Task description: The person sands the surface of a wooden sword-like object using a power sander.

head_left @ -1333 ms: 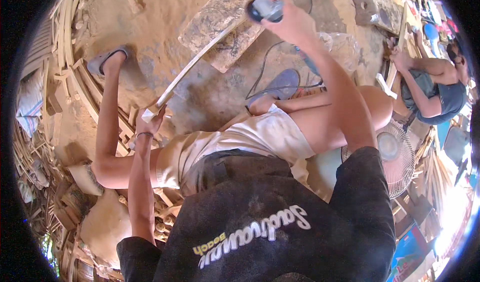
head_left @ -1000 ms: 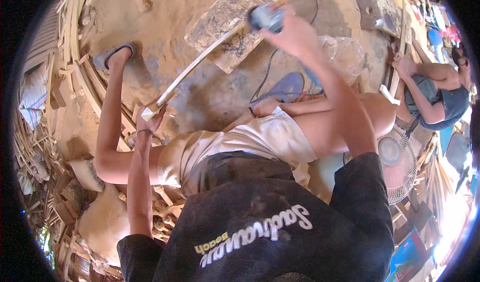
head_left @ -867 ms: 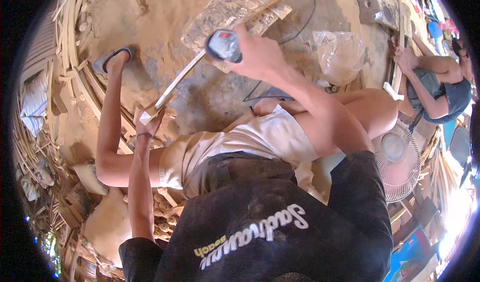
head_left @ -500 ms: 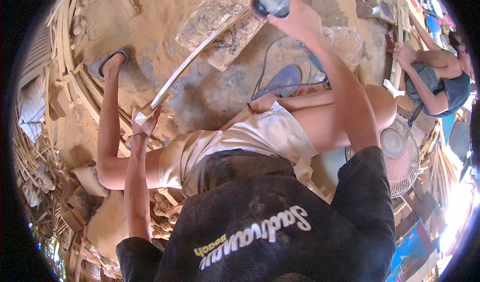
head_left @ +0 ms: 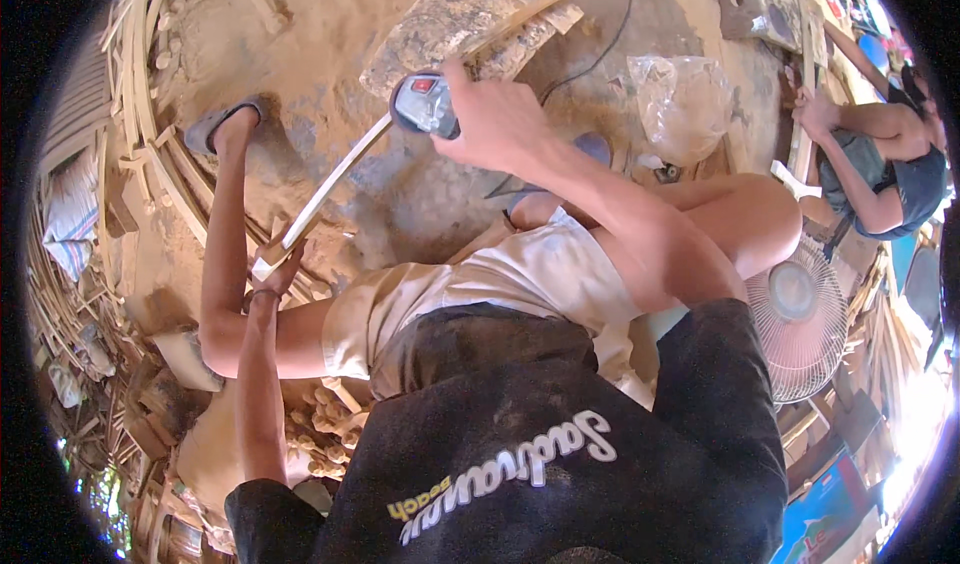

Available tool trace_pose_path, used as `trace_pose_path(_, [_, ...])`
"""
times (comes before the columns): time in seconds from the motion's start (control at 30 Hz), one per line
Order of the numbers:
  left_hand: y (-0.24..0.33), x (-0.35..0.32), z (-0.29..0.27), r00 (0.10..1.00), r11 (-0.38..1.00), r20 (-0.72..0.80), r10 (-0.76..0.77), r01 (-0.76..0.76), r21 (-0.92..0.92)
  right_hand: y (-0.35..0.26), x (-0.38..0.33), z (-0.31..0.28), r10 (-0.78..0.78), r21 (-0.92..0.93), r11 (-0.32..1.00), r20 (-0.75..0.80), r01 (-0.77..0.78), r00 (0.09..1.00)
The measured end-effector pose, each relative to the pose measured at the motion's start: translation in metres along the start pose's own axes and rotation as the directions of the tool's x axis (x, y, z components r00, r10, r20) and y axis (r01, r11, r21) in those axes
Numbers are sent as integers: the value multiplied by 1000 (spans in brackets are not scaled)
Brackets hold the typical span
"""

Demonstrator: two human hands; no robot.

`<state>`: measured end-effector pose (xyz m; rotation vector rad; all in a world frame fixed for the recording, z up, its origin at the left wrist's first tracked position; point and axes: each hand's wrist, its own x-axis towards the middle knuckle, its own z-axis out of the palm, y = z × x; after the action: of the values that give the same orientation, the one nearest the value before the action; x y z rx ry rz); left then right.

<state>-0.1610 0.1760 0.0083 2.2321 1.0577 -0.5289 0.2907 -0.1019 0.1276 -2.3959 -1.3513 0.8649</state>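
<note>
A long, pale wooden strip [head_left: 335, 186] slants from my lower left up to the far middle. My left hand [head_left: 283, 267] is closed around its near end, beside my left knee. The strip's far part lies across a worn, stained block [head_left: 420, 32] on the ground. My right hand [head_left: 505, 119] grips a grey handheld power sander [head_left: 428, 104] with a round dark pad and a red spot on top. That pad is against the strip or just over it, around its middle, at the block's near edge; exact contact is hidden.
A clear plastic bag [head_left: 682, 104] and a dark cord [head_left: 615, 39] lie on the dusty floor. At my right stands a round fan [head_left: 797, 309]. Another person [head_left: 870, 159] sits at the far right, gripping a wooden piece. Wooden strips [head_left: 135, 74] are piled along the left.
My right hand has drawn the sander along the strip toward me, down and to the left. My left hand has dipped slightly with the strip's near end.
</note>
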Motion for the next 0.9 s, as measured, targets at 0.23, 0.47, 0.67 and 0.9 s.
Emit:
trace_pose_path(0.23, [-9,1,4,998,992,-10,54,-55,-118,77,-2,-49,218,-97,965,-210,-242,953])
trace_pose_path(0.47, [-40,7,15,999,980,-43,26,-34,-195,158,21,-79,390,-113,886,-342,-450,855])
trace_pose_path(0.67, [-15,10,-2,999,972,-17,33,-36,-233,189,23,-92,474,-32,845,-417,-534,776])
trace_pose_path(0.9, [-57,-6,-9,1000,978,-14,-27,24,-206,63,9,-45,200,-27,978,-139,-206,970])
